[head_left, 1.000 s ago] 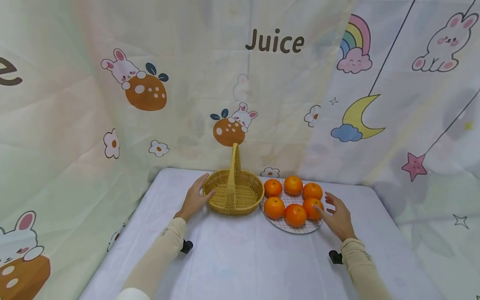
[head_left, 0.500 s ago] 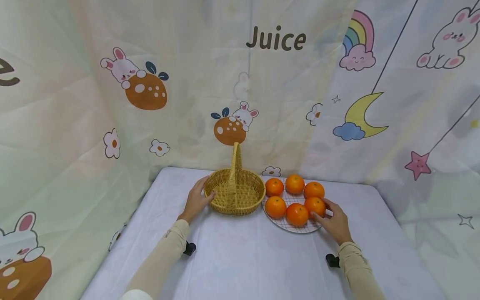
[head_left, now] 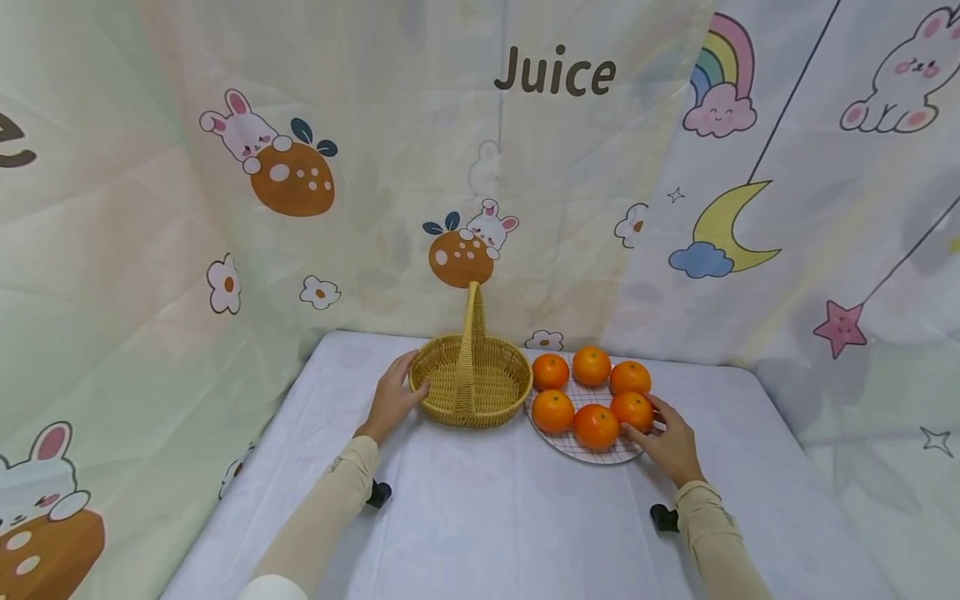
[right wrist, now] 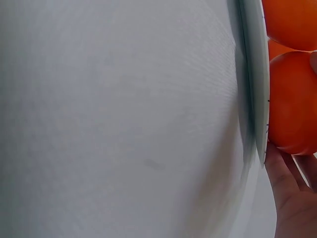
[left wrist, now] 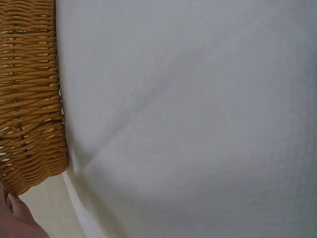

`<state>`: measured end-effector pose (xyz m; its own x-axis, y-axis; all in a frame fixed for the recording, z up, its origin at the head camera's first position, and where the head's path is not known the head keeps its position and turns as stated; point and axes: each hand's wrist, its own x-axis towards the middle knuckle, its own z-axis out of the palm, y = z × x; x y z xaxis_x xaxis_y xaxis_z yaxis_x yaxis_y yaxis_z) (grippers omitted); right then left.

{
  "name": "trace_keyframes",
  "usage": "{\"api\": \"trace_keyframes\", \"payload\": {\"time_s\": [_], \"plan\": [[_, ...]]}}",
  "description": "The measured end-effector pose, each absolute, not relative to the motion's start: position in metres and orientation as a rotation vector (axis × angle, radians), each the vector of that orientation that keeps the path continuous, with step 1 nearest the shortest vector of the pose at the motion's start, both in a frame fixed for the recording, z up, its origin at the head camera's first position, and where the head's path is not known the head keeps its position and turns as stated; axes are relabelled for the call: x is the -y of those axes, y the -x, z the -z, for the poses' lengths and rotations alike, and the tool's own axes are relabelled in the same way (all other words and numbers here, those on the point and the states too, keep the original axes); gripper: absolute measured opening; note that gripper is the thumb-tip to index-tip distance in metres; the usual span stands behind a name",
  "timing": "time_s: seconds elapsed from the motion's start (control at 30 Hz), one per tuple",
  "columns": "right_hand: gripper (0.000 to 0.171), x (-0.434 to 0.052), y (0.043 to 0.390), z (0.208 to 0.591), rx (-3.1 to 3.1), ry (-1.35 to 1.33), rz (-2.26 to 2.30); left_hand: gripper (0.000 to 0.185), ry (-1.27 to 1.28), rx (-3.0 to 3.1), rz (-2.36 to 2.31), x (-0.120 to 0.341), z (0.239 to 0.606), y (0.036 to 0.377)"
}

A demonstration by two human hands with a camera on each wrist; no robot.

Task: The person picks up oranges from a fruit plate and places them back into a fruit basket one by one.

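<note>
A: L hand [head_left: 392, 400], where is it seen?

B: Laid against the left wall of the wicker basket [head_left: 471, 382]; thumb hooked over the rim, other fingers curled round the outside. Basket is stood on the white tablecloth [head_left: 465, 517] at the back-centre, handle upright. In the left wrist view only basket weave [left wrist: 29, 94] and a fingertip are shown.

A: R hand [head_left: 670, 443]?

B: Placed at the right edge of the checked plate [head_left: 592, 448]. The near-right orange [head_left: 632, 410] is gripped, fingers wrapped on its right side, thumb at its front. Exact finger spread can't be told, partly hidden by the fruit.

A: Oranges, how are they set?

B: Six are counted on the plate, 3 at back, 3 in front, packed touching. Plate is seen just beside the basket, to its right.

A: Bkgd?

B: A cartoon curtain [head_left: 225, 167] w/ "Juice" printed on it is hung behind.
</note>
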<state>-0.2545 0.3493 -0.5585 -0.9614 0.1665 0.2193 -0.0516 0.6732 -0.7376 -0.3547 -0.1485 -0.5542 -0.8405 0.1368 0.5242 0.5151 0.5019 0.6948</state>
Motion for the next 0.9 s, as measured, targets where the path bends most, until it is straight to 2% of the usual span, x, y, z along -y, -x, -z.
{"api": "trace_keyframes", "payload": {"time_s": [0.27,0.5,0.9], "plan": [[0.083,-0.353,0.249,0.555,2.576,0.070,-1.152,0.076,0.524,2.393,1.303,0.147,0.552,0.356],[0.079,-0.358,0.241,0.549,2.547,0.080,-1.117,0.078,0.449,2.411,1.507,0.148,0.553,0.356],[0.077,-0.356,0.243,0.523,2.498,0.026,-1.079,0.079,0.432,2.418,1.580,0.148,0.552,0.356]]}}
